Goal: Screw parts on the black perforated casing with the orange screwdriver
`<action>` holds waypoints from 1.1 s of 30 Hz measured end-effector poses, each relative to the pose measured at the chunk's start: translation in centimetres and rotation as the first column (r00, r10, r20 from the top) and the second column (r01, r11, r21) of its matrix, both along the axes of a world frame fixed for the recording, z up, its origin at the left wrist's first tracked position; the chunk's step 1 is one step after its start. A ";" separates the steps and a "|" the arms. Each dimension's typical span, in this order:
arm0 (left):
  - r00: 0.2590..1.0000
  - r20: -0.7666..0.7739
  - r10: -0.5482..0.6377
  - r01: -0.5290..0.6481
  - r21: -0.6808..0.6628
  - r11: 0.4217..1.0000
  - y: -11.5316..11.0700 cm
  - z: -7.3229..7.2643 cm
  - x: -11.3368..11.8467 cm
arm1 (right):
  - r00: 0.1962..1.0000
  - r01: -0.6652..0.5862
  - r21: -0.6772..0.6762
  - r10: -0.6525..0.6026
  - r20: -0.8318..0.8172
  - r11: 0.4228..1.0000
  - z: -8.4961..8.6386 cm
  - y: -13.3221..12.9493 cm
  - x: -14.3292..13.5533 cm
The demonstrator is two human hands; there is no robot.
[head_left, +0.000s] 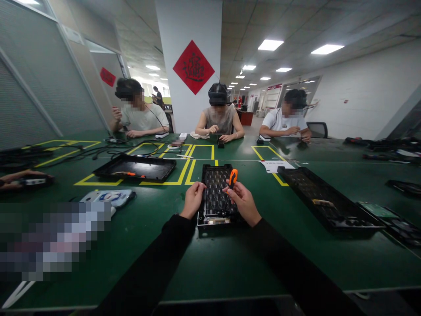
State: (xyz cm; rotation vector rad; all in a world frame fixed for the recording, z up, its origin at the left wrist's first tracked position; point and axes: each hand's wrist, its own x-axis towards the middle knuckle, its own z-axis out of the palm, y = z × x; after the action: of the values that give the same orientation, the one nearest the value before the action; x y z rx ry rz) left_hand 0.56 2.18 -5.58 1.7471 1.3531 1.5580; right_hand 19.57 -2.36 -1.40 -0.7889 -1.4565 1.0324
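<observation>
A black keyboard-like casing (215, 188) with rows of small domes lies lengthwise on the green table, between my hands. At its left edge is my left hand (194, 198), fingers bent and pressed together against the rim; whether they pinch anything small is hidden. My right hand (242, 201) is closed round an orange and black screwdriver (233, 179), held nearly upright over the right side of the casing. The tool's lower end is hard to make out. A pale strip (217, 221) shows inside the near end of the casing.
Black trays lie at the left (141, 167) and right (329, 199) of the green table (210, 272). A white paper (277, 166) touches the right tray. Cables (98, 151) and a phone (121, 197) are at left. Three people sit opposite; another person's hand reaches in at left.
</observation>
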 end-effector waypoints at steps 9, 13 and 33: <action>1.000 -0.005 0.002 -0.002 -0.027 1.000 0.3 -0.3 -0.1 | 0.999 0.051 0.024 -0.051 0.007 0.998 -0.6 0.4 0.2; 1.000 -0.023 0.015 -0.015 -0.014 1.000 0.5 -0.5 -0.1 | 0.998 0.048 0.036 -0.046 -0.051 0.998 -0.5 0.5 0.2; 1.000 0.006 -0.006 0.006 -0.032 0.999 0.1 0.1 0.0 | 0.999 0.036 0.012 -0.036 0.010 0.999 -0.3 0.0 0.1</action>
State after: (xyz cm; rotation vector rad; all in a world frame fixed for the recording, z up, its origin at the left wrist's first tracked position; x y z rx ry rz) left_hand 0.57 2.26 -5.49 1.7251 1.3614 1.5285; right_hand 19.64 -2.35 -1.70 -0.8101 -1.4511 0.9929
